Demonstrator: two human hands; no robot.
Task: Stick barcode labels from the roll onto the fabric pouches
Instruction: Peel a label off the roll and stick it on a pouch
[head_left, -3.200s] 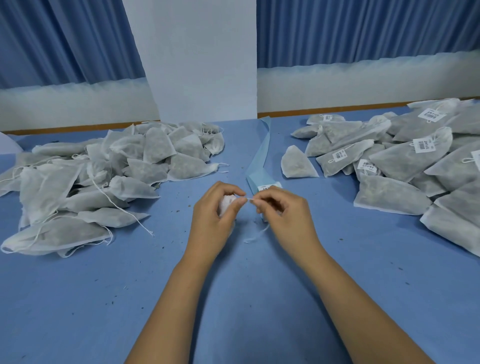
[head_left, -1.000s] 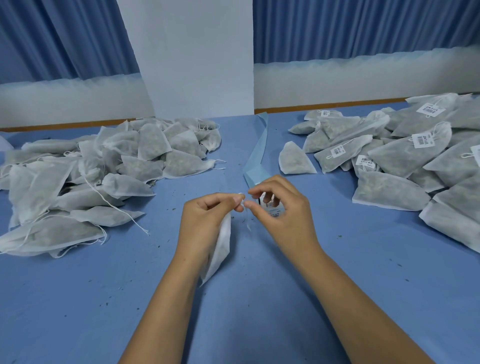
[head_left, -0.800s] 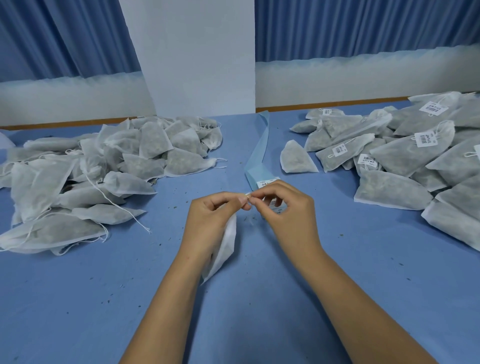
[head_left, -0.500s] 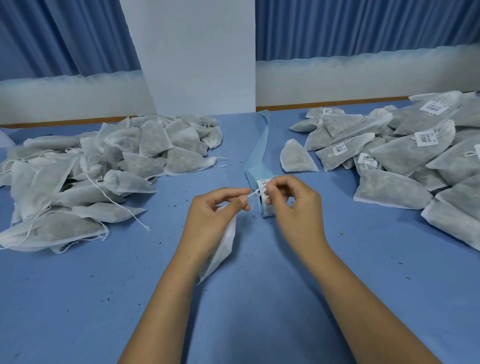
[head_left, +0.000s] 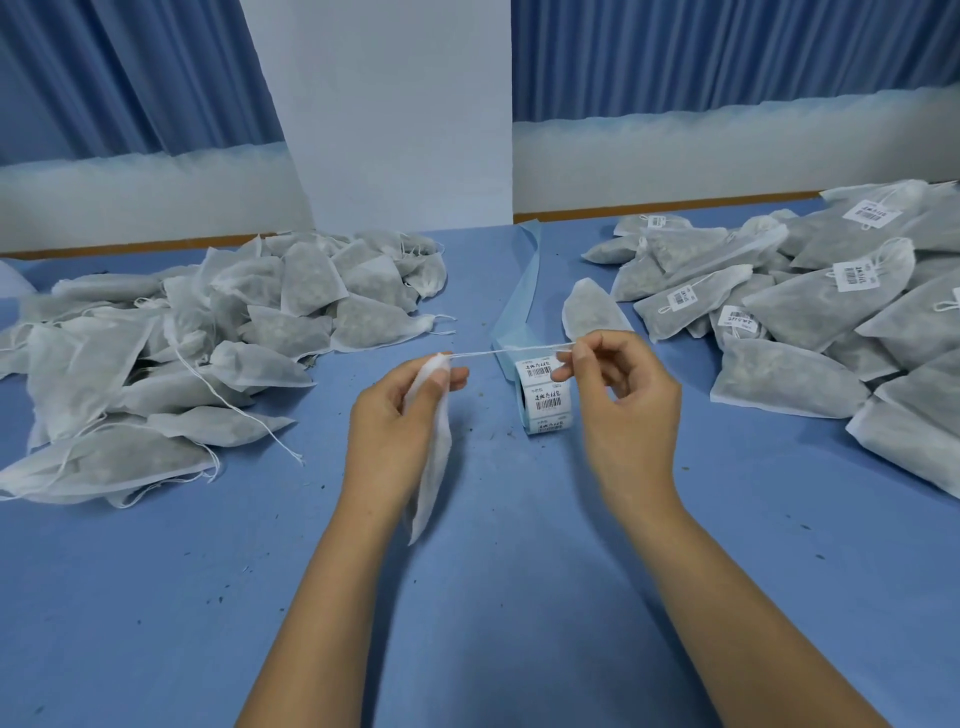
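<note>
My left hand (head_left: 395, 426) grips a white fabric pouch (head_left: 434, 467) by its neck, and the pouch hangs down below the fingers. From its top a white drawstring (head_left: 511, 351) runs taut to my right hand (head_left: 623, 410), which pinches the string's end between thumb and forefinger. Behind the string, between my hands, the roll of barcode labels (head_left: 545, 397) stands on the blue table, with its blue backing strip (head_left: 522, 291) trailing away to the far edge.
A heap of unlabelled pouches (head_left: 197, 353) with loose strings lies at the left. A heap of labelled pouches (head_left: 810, 312) covers the right side. One single pouch (head_left: 592, 312) lies beside the backing strip. The blue table (head_left: 493, 597) carries small dark specks.
My hands have moved apart, my right hand drawing the string out to the right until it is taut. The label roll, earlier hidden behind my right hand, now shows.
</note>
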